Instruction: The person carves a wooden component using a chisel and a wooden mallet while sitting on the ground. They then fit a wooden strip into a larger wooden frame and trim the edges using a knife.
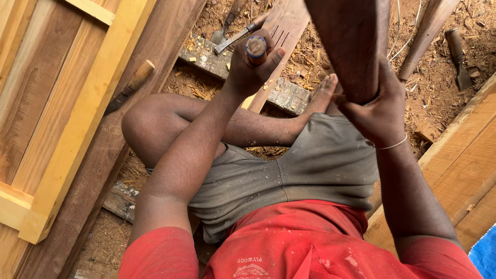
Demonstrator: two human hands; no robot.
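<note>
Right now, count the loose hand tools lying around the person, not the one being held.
3, perhaps more hidden. A wooden-handled chisel lies on the left plank, a metal tool rests on the block at top centre, and a dark chisel lies on the sawdust at top right.

On your left, a pale framed wooden door panel (57,119) fills the ground's left edge, with a dark plank (111,150) running along its right side. A wooden-handled tool (129,87) lies on that plank, handle toward the top. At the top middle, a grey weathered board (227,64) lies flat in the sawdust and wood chips (434,98), a metal tool (235,37) resting across its top end, with another tool partly visible just above it. Near the top right corner, a chisel (457,59) lies in the sawdust beside a slanted stick (426,31). Light planks (465,165) line the right edge; a blue sheet (485,256) shows in the bottom right corner.
</note>
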